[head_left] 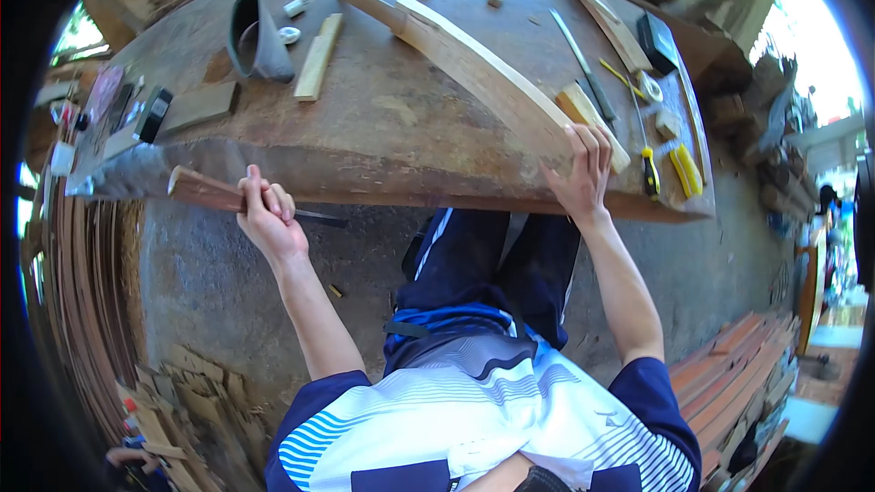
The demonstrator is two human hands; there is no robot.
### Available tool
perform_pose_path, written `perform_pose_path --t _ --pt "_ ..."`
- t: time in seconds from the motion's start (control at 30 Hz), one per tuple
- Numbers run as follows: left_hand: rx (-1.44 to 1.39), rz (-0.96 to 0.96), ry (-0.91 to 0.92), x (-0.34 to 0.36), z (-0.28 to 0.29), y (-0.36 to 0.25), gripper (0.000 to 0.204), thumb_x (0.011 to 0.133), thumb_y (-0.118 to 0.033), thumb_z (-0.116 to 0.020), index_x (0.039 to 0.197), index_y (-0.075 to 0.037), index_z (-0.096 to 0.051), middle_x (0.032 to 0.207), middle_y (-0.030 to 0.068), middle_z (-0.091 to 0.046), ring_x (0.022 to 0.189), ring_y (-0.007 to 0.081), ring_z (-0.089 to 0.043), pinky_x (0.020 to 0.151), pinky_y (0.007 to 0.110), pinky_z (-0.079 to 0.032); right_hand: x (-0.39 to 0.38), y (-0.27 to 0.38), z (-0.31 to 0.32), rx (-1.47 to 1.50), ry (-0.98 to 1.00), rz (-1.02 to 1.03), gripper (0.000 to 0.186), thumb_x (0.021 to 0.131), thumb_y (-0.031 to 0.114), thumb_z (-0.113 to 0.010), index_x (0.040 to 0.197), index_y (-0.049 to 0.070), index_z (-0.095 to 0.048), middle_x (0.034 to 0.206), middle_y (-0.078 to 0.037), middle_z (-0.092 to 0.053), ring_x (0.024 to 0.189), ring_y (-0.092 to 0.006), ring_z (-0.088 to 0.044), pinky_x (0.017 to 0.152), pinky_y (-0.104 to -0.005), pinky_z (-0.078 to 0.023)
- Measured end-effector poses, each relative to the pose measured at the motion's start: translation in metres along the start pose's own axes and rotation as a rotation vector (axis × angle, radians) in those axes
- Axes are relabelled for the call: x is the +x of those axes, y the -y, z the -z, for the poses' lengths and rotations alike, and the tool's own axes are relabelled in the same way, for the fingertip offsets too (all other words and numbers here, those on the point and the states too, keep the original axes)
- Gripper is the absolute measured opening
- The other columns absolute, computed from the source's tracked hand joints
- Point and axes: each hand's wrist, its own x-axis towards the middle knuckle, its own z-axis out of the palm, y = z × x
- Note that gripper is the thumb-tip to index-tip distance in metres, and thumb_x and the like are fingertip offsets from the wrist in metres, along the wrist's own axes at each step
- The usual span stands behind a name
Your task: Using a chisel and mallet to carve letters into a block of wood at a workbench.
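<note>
A long, curved wooden board (pixel 483 73) lies across the workbench (pixel 383 118), its pale edge facing up. My right hand (pixel 583 169) is at the board's near end, fingers bent over the pale edge and thumb against the brown face. Off the front left of the bench, my left hand (pixel 267 210) is closed round a reddish-brown wooden handle (pixel 205 189). A dark, narrow strip (pixel 322 219) sticks out on the other side of that fist; whether it belongs to the handle I cannot tell. Beside my right fingers lies a pale wood block (pixel 597 128).
A yellow-and-black screwdriver (pixel 650 173), a yellow-handled brush (pixel 685 171), a tape roll (pixel 649 87) and a dark box (pixel 656 42) lie at the right. Leftward stand a grey cut tube (pixel 258 41) and a pale stick (pixel 319 59). Stacked planks (pixel 734 369) flank the floor.
</note>
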Motion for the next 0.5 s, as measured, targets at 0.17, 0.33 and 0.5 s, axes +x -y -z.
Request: perform_pose_path --t 0.17,0.33,0.5 --pt "-0.029 -0.011 0.012 -0.009 -0.008 -0.001 0.037 0.104 -0.026 -0.063 0.072 -0.016 -0.048 0.053 -0.0060 -0.033 0.041 0.0061 -0.025 0.041 0.027 -0.016 -0.003 0.009 0.006 0.140 0.012 -0.116 0.082 0.058 0.014 -0.093 0.130 0.006 -0.055 0.122 -0.013 -0.059 0.119 -0.0356 -0.057 0.108 -0.0476 -0.044" --pt "-0.022 0.004 0.065 -0.016 -0.026 0.000 0.037 0.104 -0.028 -0.062 0.071 -0.016 -0.049 0.053 -0.0060 -0.034 0.040 0.0067 -0.025 0.040 0.026 -0.016 -0.021 0.033 0.012 0.236 0.006 -0.408 0.074 0.062 0.024 -0.096 0.124 0.007 -0.060 0.120 -0.013 -0.061 0.116 -0.0343 -0.058 0.105 -0.0448 -0.045" --pt "-0.003 0.007 0.088 -0.018 -0.036 -0.006 0.037 0.103 -0.028 -0.063 0.072 -0.016 -0.048 0.053 -0.0053 -0.034 0.041 0.0074 -0.026 0.041 0.027 -0.016 -0.036 0.046 0.029 0.209 0.078 -0.536 0.068 0.064 0.031 -0.095 0.118 0.005 -0.064 0.114 -0.012 -0.064 0.114 -0.0314 -0.057 0.102 -0.0423 -0.044"
